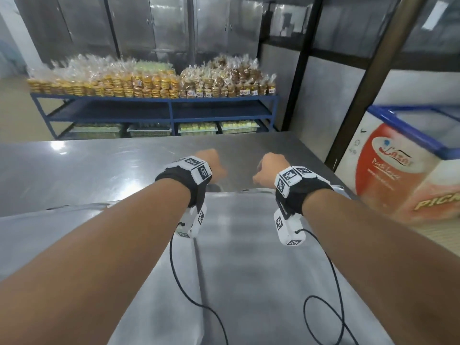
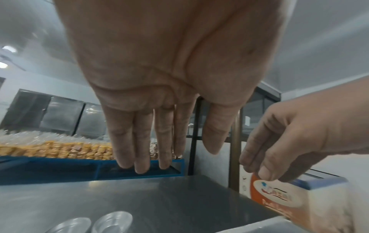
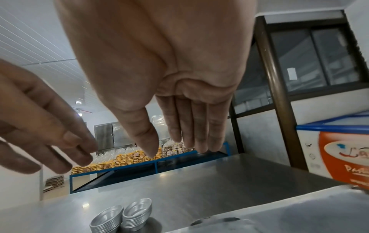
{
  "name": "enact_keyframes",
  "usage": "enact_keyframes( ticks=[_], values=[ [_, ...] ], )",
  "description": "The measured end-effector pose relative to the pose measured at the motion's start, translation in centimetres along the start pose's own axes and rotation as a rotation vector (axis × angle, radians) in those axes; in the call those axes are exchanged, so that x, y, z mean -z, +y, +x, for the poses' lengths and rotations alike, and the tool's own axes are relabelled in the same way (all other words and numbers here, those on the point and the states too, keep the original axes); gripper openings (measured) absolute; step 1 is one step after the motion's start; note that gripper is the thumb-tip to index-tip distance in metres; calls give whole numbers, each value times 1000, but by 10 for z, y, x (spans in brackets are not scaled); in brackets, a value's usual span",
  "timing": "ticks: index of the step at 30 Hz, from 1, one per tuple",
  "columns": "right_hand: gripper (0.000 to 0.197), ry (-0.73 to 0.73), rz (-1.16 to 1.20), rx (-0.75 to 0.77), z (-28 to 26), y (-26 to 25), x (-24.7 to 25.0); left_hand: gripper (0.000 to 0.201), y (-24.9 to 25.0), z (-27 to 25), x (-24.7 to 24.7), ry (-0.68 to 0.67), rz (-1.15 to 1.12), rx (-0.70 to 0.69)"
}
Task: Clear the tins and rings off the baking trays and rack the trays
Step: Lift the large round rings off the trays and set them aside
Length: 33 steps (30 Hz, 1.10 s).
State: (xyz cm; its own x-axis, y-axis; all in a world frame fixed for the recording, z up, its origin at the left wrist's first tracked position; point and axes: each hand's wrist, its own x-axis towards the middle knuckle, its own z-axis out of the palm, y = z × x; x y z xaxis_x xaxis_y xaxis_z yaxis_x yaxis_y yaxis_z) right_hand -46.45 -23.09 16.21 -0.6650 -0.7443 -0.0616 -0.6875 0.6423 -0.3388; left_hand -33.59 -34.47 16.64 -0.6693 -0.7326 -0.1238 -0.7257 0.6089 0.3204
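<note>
A bare grey baking tray lies on the steel table right in front of me. My left hand and right hand hover side by side above its far edge. In the wrist views the left hand and the right hand both have straight fingers and hold nothing. Just beyond the tray edge stand two stacks of small oval tins, also seen as tins from the left wrist. My hands hide them in the head view.
A chest freezer with an orange label stands close to the table's right side, beside a dark post. A blue shelf of bagged biscuits runs beyond the table. Black wrist cables trail over the tray.
</note>
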Motion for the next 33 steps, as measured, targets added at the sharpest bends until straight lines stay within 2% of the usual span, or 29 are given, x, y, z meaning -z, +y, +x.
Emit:
enact_keyframes(
  ticks=[7,13,17,21,24,26,27,30,33],
  values=[
    [36,2,-112,-85,-112,90,48,31,103,-104,-27,-34,10,-176],
    [44,-43,-170,-150,-212,173,63,43,167,-178,-96,-95,-44,-313],
    [45,-46,-104,-290,-271,226,53,46,201,-223,-146,-163,-89,-347],
    [37,-39,-89,-397,-314,271,32,48,226,-255,-191,-239,-100,-358],
    [8,-19,-58,-461,-337,292,16,44,238,-274,-217,-297,-95,-313],
    [31,4,-20,-504,-347,303,5,40,243,-283,-230,-322,-90,-274],
    [35,5,-4,-522,-352,306,1,39,244,-286,-234,-325,-86,-261],
    [21,15,92,-534,-365,313,-9,34,245,-291,-243,-297,-94,-204],
    [17,97,200,-544,-369,317,-16,30,249,-293,-240,-293,-141,-167]
  ],
)
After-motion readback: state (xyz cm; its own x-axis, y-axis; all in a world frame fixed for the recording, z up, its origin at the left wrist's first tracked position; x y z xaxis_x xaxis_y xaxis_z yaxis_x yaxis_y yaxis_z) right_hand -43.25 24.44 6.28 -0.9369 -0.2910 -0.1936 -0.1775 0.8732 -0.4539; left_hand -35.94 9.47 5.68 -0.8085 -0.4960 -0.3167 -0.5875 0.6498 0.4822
